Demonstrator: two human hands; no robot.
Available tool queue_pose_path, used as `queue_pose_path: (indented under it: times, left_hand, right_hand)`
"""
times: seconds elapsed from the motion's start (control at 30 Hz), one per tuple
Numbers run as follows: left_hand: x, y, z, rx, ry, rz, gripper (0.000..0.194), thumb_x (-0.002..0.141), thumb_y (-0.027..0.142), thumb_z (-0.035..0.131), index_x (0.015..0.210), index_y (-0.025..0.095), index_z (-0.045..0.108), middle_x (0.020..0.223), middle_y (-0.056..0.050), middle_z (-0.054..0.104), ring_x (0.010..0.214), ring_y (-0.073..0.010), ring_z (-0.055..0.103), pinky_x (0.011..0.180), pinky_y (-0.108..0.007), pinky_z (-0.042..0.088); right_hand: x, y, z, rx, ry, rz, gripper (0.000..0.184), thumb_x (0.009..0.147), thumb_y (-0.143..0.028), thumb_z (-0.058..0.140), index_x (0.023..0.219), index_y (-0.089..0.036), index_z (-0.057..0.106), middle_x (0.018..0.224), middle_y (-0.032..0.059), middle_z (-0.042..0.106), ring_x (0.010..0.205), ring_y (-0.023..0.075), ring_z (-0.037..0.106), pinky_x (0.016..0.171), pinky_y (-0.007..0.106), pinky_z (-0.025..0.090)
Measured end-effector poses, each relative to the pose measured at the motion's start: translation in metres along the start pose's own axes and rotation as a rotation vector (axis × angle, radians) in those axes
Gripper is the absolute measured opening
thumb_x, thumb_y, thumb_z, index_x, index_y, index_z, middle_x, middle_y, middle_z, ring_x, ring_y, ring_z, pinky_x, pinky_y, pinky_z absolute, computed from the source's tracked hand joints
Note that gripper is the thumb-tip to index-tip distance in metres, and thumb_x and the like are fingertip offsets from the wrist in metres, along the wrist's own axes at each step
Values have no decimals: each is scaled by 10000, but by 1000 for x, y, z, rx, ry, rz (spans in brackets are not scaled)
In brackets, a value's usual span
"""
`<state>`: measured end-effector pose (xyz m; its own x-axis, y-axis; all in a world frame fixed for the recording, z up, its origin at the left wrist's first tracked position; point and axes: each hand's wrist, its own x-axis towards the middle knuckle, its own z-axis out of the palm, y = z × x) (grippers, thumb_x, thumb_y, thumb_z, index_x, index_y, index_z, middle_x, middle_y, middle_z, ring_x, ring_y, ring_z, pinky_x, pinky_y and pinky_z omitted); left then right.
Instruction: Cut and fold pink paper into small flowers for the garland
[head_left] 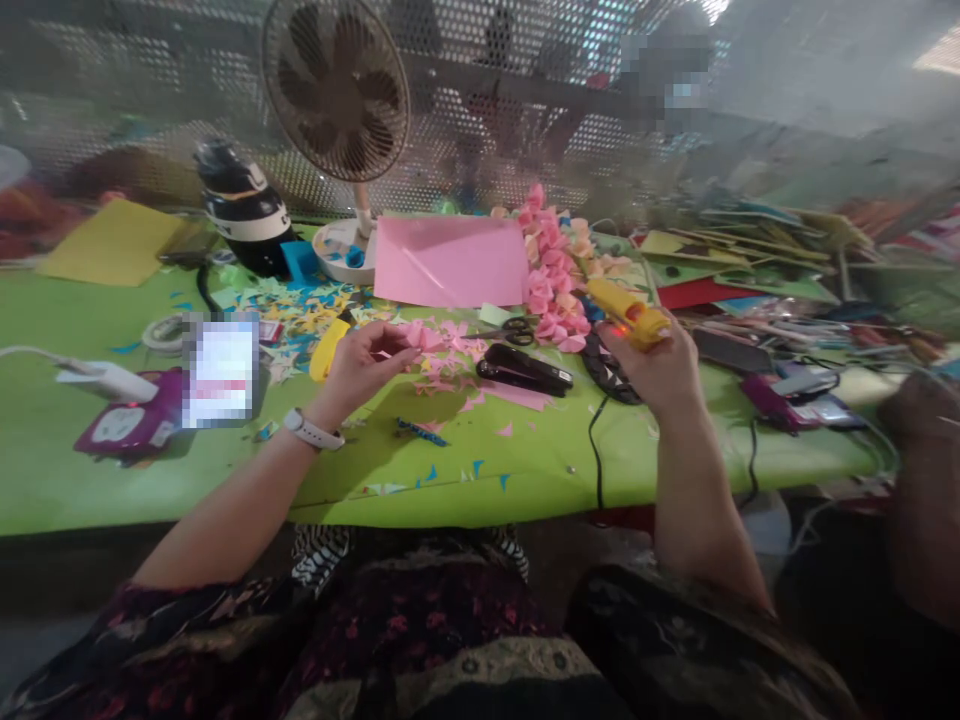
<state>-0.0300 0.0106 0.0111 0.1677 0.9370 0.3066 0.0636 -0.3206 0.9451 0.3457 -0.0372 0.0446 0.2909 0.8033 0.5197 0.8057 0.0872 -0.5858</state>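
My left hand (364, 365) is closed in a pinch on a small pink paper flower (421, 338), above scattered pink scraps. A yellow hot glue gun (626, 312) with a glowing red light is gripped in my right hand (664, 372), at the right of the work area. Below it lies a dark round stand (606, 368), partly covered by that hand. Between my hands rest a black stapler (523, 370) and a pair of scissors (517, 330). A heap of pink paper flowers (551, 270) stands behind them, beside a pink paper sheet (451, 260).
A fan (336, 90) and a dark flask (246, 215) stand at the back. At left are a lit phone (220, 375) and a purple box with a white plug (124, 425). Stacked papers (739, 245) fill the back right. Another person's arm (926, 470) is at far right.
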Motion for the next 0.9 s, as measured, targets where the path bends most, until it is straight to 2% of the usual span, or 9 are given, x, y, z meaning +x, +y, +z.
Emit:
queue_pose_path:
  times: [0.13,0.27,0.4,0.53,0.63,0.7,0.73,0.8,0.9]
  left_hand:
    - [1,-2,0,10,24,-21,299,665,334,837,803,172,626,730,-25,697,639,-129,665,592,-252,604]
    - [3,-7,0,8,35,-23,249,688,296,814,797,180,623,742,-21,692,648,-134,664,594,-265,615]
    - [6,-12,-3,42,53,3,201,723,258,783,809,179,619,758,-16,685,664,-122,653,616,-252,597]
    - [10,-15,-5,79,39,16,186,740,248,763,813,172,611,775,-24,690,683,-119,655,640,-249,580]
    - [10,-14,-5,86,33,35,180,752,256,758,811,173,610,769,-27,686,682,-118,653,635,-248,573]
    - [10,-13,-4,80,35,41,168,760,258,751,809,175,613,772,-26,682,677,-117,651,626,-247,576]
    - [10,-13,-4,72,33,39,165,765,262,748,808,177,613,769,-24,679,673,-117,651,619,-247,580]
    - [9,-12,-4,44,26,19,176,773,281,750,808,182,609,746,-18,673,653,-119,657,601,-249,590]
    - [8,-10,-4,-9,9,-42,222,782,334,768,829,186,610,710,-18,680,612,-133,681,552,-256,598]
  right_hand:
    - [-8,43,-22,-303,79,62,390,738,-577,658,862,-209,620,878,97,661,842,280,630,805,447,525]
    - [-23,70,-22,-471,-46,148,481,694,-567,686,1017,-213,655,1090,139,640,923,310,635,840,478,513]
    - [-26,83,-21,-416,-160,160,650,647,-591,760,1169,-227,625,1250,157,587,987,320,640,892,499,506]
    - [-20,84,-28,-345,-294,36,642,621,-508,824,1167,-229,635,1364,194,565,1248,408,531,1050,562,400]
    - [-22,57,-30,-351,-298,-18,611,587,-441,878,1119,-205,690,1422,238,542,1307,480,474,1073,635,330]
    - [-28,24,-23,-272,-244,-202,435,732,-407,792,1121,-232,704,1369,194,603,1281,423,521,1090,624,326]
    - [-33,5,-16,-193,-253,-293,332,816,-395,724,1116,-251,707,1279,160,661,1227,374,572,1071,595,370]
    - [-43,-35,6,-32,-364,-409,190,916,-367,631,1054,-268,716,1108,95,726,1086,295,653,1007,531,462]
    - [-53,-84,50,77,-552,-535,138,960,-300,591,953,-251,720,996,64,741,984,246,680,932,449,517]
